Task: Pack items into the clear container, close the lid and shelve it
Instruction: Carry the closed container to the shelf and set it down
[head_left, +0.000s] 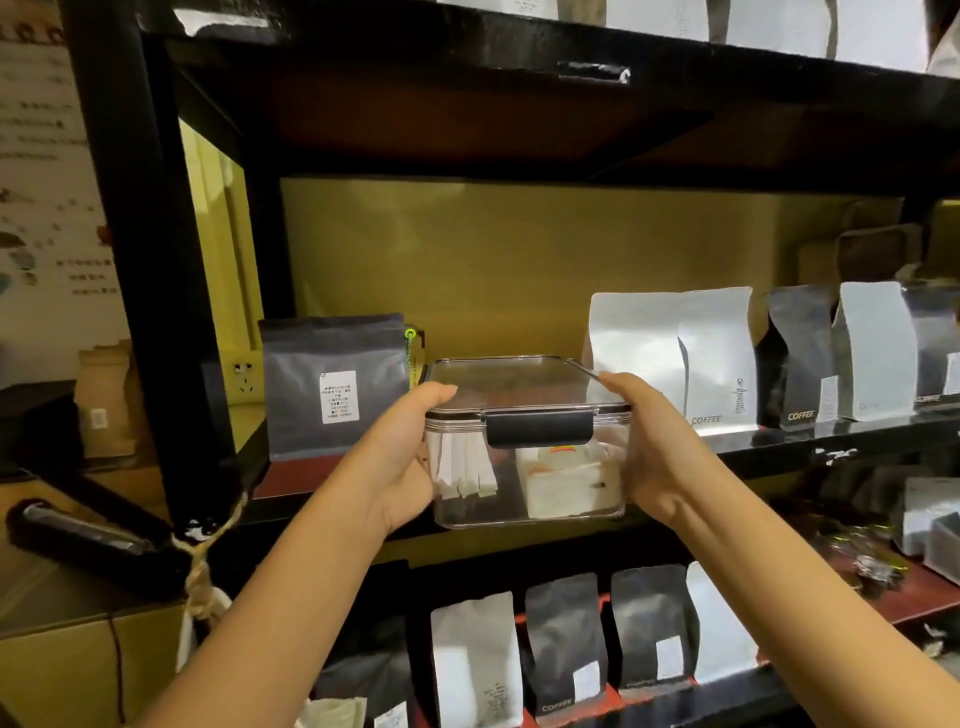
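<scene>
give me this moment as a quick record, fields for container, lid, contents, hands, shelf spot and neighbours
container: clear container, held in the air at the front of the middle shelf
lid: on, black latch down
contents: white paper sticks on the left, white packets on the right
hands: left hand and right hand grip opposite sides
shelf spot: gap between two bags
neighbours: dark grey bag to the left, white coffee bag to the right

One clear container (524, 441), two hands, about a dozen coffee bags.
</scene>
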